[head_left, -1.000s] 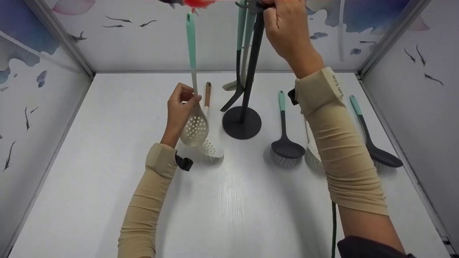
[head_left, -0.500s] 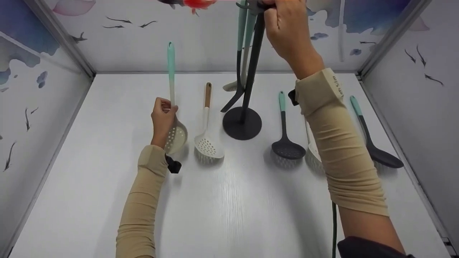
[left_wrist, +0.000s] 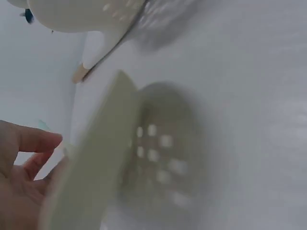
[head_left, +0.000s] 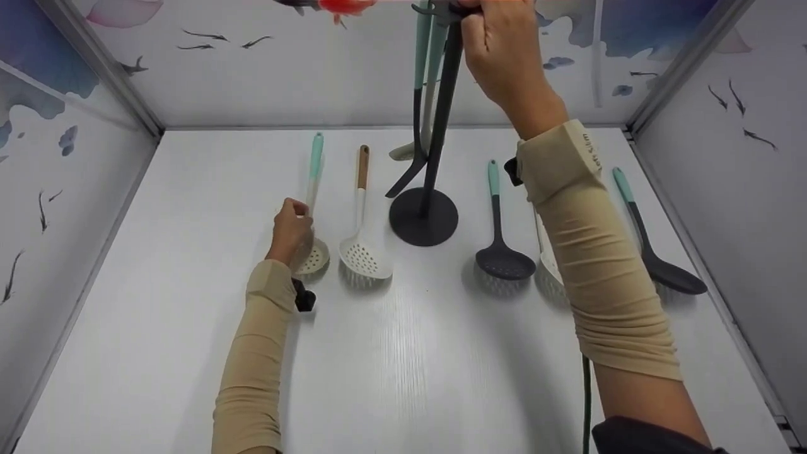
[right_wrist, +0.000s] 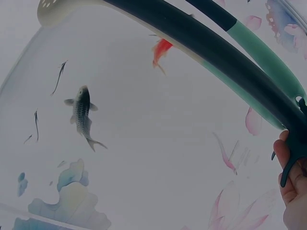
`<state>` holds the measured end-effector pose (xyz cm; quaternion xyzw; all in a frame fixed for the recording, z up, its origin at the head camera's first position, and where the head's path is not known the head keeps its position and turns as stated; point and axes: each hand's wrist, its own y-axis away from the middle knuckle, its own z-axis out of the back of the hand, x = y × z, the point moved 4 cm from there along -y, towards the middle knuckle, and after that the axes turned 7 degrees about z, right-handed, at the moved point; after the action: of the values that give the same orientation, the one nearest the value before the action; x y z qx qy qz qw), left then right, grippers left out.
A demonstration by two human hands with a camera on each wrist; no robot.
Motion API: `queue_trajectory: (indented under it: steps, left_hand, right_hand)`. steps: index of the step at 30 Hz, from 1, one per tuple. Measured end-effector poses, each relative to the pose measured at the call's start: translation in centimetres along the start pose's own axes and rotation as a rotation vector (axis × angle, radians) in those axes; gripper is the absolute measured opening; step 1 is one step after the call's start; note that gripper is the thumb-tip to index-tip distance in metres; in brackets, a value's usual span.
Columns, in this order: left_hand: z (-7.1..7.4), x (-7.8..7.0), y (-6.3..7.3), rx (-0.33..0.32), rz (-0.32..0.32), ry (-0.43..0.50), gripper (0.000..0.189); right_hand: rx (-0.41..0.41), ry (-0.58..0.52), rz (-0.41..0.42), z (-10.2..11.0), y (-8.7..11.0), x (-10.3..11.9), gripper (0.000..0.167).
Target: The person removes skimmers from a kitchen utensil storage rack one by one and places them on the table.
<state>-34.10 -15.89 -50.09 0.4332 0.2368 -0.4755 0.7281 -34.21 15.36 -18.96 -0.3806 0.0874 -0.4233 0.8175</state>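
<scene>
My left hand (head_left: pixel 291 230) pinches the neck of a cream skimmer (head_left: pixel 314 258) with a mint handle, low at the table. In the left wrist view, the skimmer's blurred bowl (left_wrist: pixel 91 158) stands tilted beside the left hand's fingers (left_wrist: pixel 41 140), its shadow on the table. At the top of a black utensil stand (head_left: pixel 444 107), my right hand (head_left: pixel 504 57) grips the hook head, partly beyond the frame. The right wrist view has those fingers (right_wrist: pixel 284 143) around the hooks. From the stand hang a black-headed utensil (head_left: pixel 417 126) and a cream one (head_left: pixel 401 152), both mint-handled.
A white skimmer (head_left: pixel 365 257) with a brown handle lies right of the left hand. Farther right are a black skimmer (head_left: pixel 506 261), a white utensil (head_left: pixel 550 261) partly behind the right arm, and a black spoon (head_left: pixel 671 274). Printed walls (head_left: pixel 252 82) enclose the white table.
My left hand has carried the cream skimmer left, away from the stand, and lowered it; the handle now leans down toward the table. The right hand stays on the stand's top.
</scene>
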Motion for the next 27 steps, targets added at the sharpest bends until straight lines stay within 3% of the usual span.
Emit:
queue_trajectory:
  steps: [4, 7, 12, 20, 23, 27]
  left_hand:
    - [-0.3, 0.4, 0.1, 0.092, 0.012, -0.113, 0.035]
    - [-0.4, 0.4, 0.1, 0.110, 0.007, -0.152, 0.036]
    - [-0.5, 0.2, 0.4, 0.087, -0.011, -0.195, 0.036]
    - [-0.3, 0.3, 0.6, 0.077, -0.022, -0.176, 0.038]
    - [-0.2, 0.1, 0.6, 0.093, -0.020, -0.221, 0.039]
    - [-0.2, -1.2, 0.9, 0.055, -0.050, -0.306, 0.038]
  right_hand:
    - [-0.001, 0.000, -0.004, 0.1, 0.0, 0.0, 0.041]
    - [-0.004, -0.005, -0.009, 0.2, 0.0, 0.0, 0.041]
    - [-0.007, -0.008, -0.009, 0.1, 0.0, 0.0, 0.040]
    - [0.001, 0.006, -0.006, -0.1, 0.1, 0.1, 0.040]
    - [-0.002, 0.004, -0.012, -0.1, 0.0, 0.1, 0.040]
    - [-0.010, -0.002, -0.022, 0.0, 0.0, 0.2, 0.040]
